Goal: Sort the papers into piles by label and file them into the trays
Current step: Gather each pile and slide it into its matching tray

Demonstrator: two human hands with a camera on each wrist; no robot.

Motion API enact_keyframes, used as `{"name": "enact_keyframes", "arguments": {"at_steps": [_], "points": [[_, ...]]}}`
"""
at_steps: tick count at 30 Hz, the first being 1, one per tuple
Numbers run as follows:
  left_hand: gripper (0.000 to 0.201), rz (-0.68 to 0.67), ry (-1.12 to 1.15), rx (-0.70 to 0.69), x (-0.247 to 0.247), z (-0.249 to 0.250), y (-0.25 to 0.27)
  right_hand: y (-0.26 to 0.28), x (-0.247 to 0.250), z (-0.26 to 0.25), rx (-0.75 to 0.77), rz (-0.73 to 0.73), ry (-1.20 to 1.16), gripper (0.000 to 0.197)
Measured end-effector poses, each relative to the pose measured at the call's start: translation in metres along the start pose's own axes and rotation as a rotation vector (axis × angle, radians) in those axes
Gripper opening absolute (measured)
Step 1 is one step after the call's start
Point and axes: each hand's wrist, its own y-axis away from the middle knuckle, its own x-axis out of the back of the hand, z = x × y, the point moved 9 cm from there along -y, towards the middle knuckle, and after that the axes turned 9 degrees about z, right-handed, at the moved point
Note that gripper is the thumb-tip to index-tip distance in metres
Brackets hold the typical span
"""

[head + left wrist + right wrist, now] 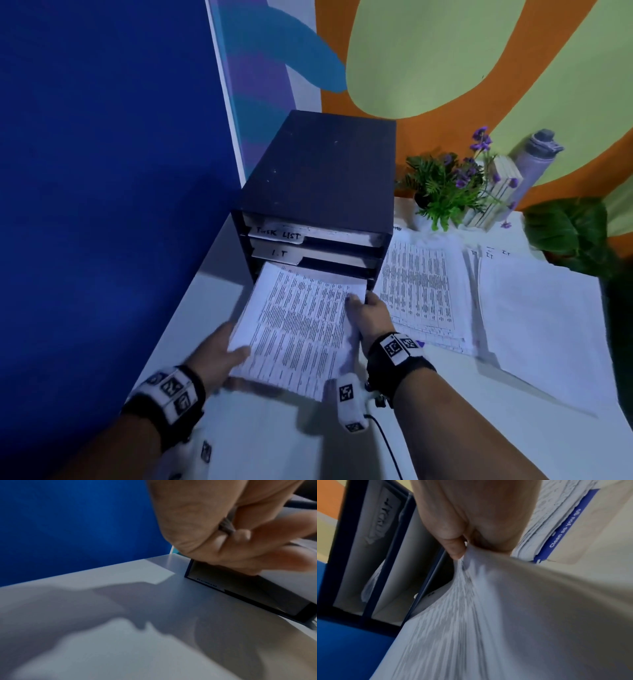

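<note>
Both hands — left (219, 353), right (368, 317) — hold a paper stack (298, 329) at the tray unit's (318, 192) lowest slot.

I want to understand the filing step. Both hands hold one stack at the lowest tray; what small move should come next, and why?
Probably slide the stack further into the bottom tray. Only its far edge is at the opening below the I.T tray, most of it hangs out, and the left hand and right hand grip its sides.
</note>
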Motion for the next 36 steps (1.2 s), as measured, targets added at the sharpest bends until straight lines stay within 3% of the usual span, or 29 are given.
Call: {"name": "enact_keyframes", "arguments": {"at_steps": [2,5,9,13,16,17,20,24,27,30,36], "points": [[0.033,0.028,-0.057,-0.024,-0.001,0.018,-0.025,0.003,-0.007,0.004,0.023,-0.062,0.072,0.019],[0.034,0.058,-0.003,0.029,-0.008,0.035,-0.063,0.008,-0.007,0.021,0.027,-0.079,0.153,0.052],[0.035,0.115,-0.071,-0.011,-0.016,0.055,-0.109,0.005,-0.001,0.015,0.081,0.073,0.007,0.042],[0.043,0.216,0.036,0.052,-0.019,0.057,-0.134,0.003,-0.012,-0.011,0.131,0.039,-0.124,0.037],[0.015,0.254,0.094,0.053,-0.026,0.061,-0.139,-0.005,-0.012,-0.019,0.158,0.084,-0.120,0.022],[0.012,0.281,0.052,0.041,-0.025,0.063,-0.139,-0.009,-0.013,-0.017,0.165,0.091,-0.119,0.025],[0.034,0.324,-0.030,-0.023,-0.022,0.070,-0.136,-0.017,-0.016,-0.005,0.170,0.074,-0.115,0.031],[0.017,0.362,0.079,-0.040,-0.026,0.057,-0.124,-0.009,-0.003,0.004,0.082,0.085,-0.289,0.038],[0.029,0.408,0.118,-0.086,-0.038,0.056,-0.099,-0.007,0.028,0.019,0.074,0.126,-0.300,0.037],[0.021,0.267,0.022,-0.111,-0.082,0.052,-0.077,-0.016,0.081,0.034,0.141,0.209,-0.187,0.040],[0.020,0.001,0.077,0.004,-0.182,0.051,-0.048,-0.030,0.229,0.037,0.260,0.471,0.148,0.030]]}}
